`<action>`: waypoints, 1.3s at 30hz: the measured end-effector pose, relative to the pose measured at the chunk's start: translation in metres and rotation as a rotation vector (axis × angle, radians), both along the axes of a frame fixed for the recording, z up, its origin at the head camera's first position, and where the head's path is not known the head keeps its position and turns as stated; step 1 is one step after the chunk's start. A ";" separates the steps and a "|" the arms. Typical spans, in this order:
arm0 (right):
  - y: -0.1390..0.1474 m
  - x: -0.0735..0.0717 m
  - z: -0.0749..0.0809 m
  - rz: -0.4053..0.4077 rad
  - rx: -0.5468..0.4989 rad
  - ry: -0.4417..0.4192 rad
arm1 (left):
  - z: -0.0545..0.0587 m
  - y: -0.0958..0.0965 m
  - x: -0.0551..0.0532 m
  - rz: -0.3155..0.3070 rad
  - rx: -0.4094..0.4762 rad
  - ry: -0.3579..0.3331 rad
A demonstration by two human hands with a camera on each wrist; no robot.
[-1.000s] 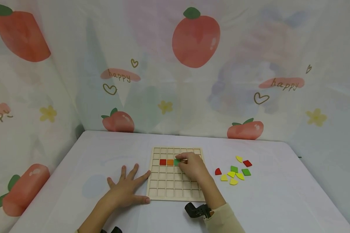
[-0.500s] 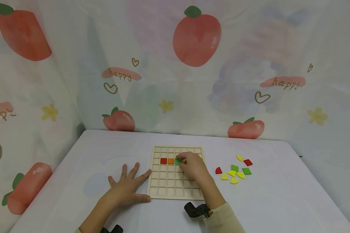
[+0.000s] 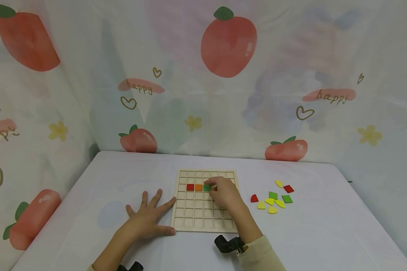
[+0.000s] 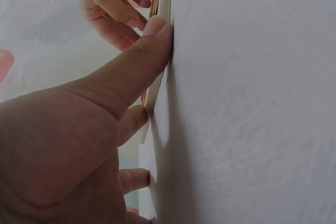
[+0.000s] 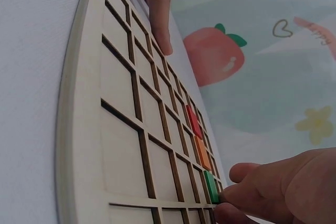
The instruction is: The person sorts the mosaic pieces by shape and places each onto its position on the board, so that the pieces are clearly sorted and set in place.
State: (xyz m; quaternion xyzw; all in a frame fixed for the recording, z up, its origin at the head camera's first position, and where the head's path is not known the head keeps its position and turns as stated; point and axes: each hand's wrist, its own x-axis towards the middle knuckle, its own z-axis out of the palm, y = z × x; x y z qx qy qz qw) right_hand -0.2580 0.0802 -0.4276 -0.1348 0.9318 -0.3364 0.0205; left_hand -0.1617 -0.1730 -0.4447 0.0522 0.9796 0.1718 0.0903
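Note:
A square wooden grid board [image 3: 191,215] lies on the white table. In one row of its cells are a red tile [image 3: 190,187], an orange tile [image 3: 198,187] and a green tile [image 3: 207,187], side by side. My right hand [image 3: 223,191] has thumb and index finger at the green tile, pinching it at its cell; the fingers partly cover its right side. My left hand [image 3: 148,217] lies spread on the table, its thumb and index fingertips touching the board's left edge. In the right wrist view, the green tile [image 5: 211,187] appears raised above the board's surface.
Right of the board lie loose pieces: several yellow ones [image 3: 273,210], green diamonds [image 3: 286,198], a red diamond [image 3: 288,189] and a red quarter-round piece [image 3: 254,198]. A printed cloth [image 3: 224,113] hangs behind the table. A black wrist camera [image 3: 228,244] sits by the right sleeve.
The head view has shifted slightly. Both hands have hardly moved, and the green tile's face now looks darker and more squarely in line with the orange one.

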 end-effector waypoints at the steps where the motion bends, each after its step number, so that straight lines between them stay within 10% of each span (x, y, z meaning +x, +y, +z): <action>1: 0.000 0.000 0.000 0.000 -0.002 0.000 | 0.000 0.000 0.000 0.000 -0.001 -0.002; 39: 0.050 0.010 0.021 0.053 -0.207 -0.016 | -0.005 -0.001 -0.002 -0.003 -0.009 -0.007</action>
